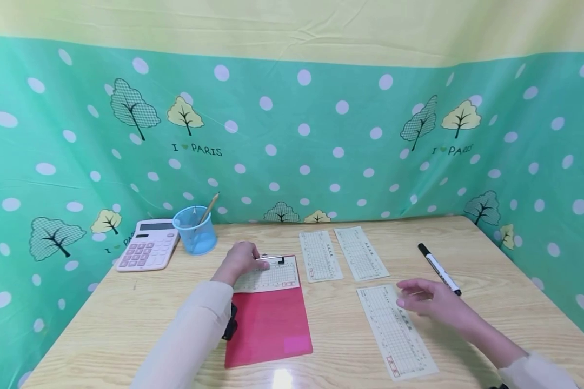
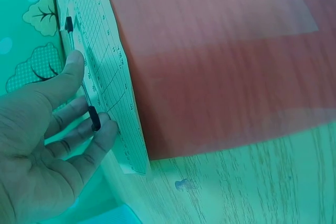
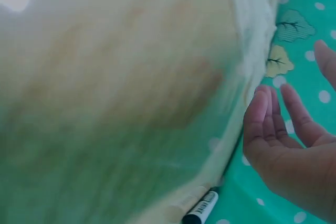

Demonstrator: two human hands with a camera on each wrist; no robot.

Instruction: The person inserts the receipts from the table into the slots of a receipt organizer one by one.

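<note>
A red clipboard (image 1: 272, 324) lies left of centre with a printed paper slip (image 1: 267, 279) across its top end. My left hand (image 1: 242, 259) is at that end, gripping the clipboard by its wire clip (image 1: 272, 257). In the left wrist view, the thumb (image 2: 73, 69) presses the wire while the other fingers curl at the board's edge, near the clip's black tip (image 2: 94, 118). My right hand (image 1: 428, 300) hovers with loosely bent fingers by the upper end of another printed slip (image 1: 396, 335). It holds nothing.
Two more slips (image 1: 321, 255) lie behind, right of the clipboard. A black-and-white marker (image 1: 439, 269) is beyond my right hand. At the back left are a pink calculator (image 1: 148, 246) and a blue mesh cup (image 1: 198, 240) holding pencils. A green dotted curtain (image 1: 292, 135) borders the table.
</note>
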